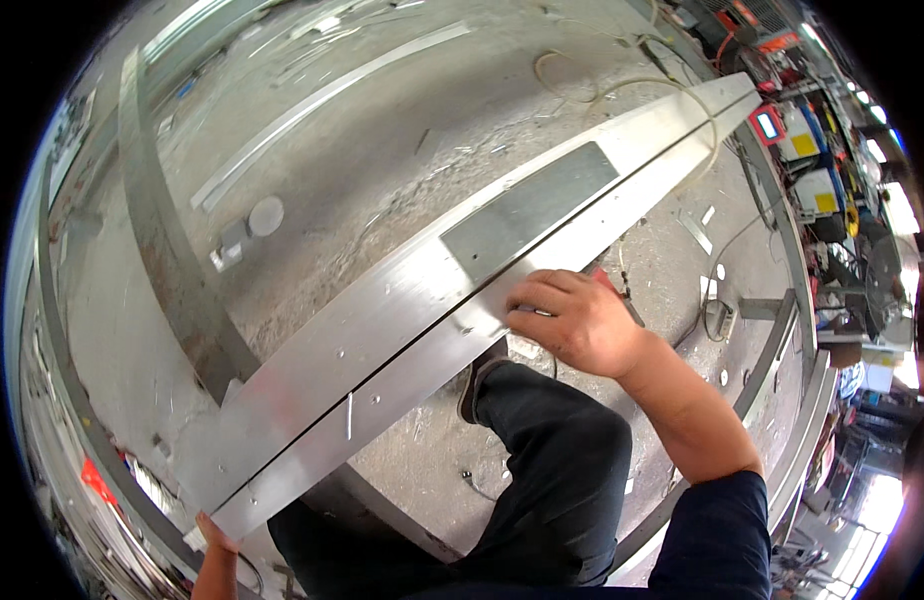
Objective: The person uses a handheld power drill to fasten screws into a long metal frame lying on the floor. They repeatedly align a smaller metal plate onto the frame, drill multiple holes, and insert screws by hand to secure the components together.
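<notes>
Two long silvery metal profiles [402, 320] lie side by side on a slant across my lap area, with a narrow dark gap between them. At their near left end my left hand [217, 540] grips the corner of the nearer profile, thumb showing and the other fingers mostly hidden. My right hand [577, 320] rests over the nearer profile's edge at mid-length with curled fingers. A small metallic glint shows between those fingers; what it belongs to is unclear. A grey rectangular plate [532, 210] lies on the farther profile. A thin metal pin [349, 415] lies on the nearer one.
Steel frame bars [172, 230] support the work from below. A pale hose [622, 85] loops near the far end. Offcuts and a round disc [266, 215] litter the concrete floor. Beyond my right hand is a partly hidden red thing [604, 281]. Tools and boxes [817, 190] crowd the right side.
</notes>
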`<move>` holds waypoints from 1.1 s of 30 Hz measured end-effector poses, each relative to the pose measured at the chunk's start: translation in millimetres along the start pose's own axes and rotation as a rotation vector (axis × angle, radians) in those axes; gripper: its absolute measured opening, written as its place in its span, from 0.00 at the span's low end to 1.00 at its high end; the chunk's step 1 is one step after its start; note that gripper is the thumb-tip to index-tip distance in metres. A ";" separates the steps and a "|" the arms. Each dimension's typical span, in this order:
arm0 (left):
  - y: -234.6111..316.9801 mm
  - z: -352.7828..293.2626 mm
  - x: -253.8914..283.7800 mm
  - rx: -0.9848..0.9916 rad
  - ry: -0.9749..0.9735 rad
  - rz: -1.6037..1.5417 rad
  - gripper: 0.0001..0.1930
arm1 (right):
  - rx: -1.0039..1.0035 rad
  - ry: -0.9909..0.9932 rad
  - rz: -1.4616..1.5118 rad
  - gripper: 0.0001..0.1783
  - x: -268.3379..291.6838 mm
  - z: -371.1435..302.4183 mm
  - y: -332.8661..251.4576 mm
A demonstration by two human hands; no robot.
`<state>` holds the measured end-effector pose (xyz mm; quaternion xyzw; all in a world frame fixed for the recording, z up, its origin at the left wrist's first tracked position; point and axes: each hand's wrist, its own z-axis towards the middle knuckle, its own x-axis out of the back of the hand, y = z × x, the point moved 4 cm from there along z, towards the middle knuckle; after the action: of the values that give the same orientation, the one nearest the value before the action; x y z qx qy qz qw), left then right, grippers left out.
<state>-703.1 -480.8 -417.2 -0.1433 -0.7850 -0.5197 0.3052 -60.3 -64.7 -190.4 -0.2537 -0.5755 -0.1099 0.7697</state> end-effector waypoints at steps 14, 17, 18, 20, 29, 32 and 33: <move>13.1 7.7 12.0 -0.037 -0.022 0.230 0.28 | -1.196 0.582 0.402 0.13 35.1 -64.1 109.4; 21.9 12.4 3.7 -0.170 -0.094 0.468 0.24 | -1.241 0.587 0.428 0.13 28.5 -60.3 104.8; 24.0 15.4 2.3 -0.197 -0.129 0.626 0.21 | -1.222 0.612 0.440 0.13 22.4 -62.5 107.4; 20.8 18.5 1.9 -0.075 -0.203 0.496 0.19 | -1.188 0.637 0.436 0.13 15.2 -65.5 111.2; -12.6 13.6 6.7 0.541 0.113 -1.099 0.22 | -1.003 0.640 0.381 0.10 18.3 -68.8 112.5; -19.3 13.8 14.6 0.490 0.111 -1.081 0.24 | -0.972 0.617 0.385 0.09 21.2 -63.9 108.5; -18.0 14.1 5.0 0.581 0.169 -1.164 0.24 | -0.963 0.602 0.367 0.09 22.0 -67.2 107.8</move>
<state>-721.4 -476.0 -431.0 0.4344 -0.8162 -0.3761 0.0609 52.1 -5.4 -212.2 -0.6271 -0.1641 -0.2910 0.7037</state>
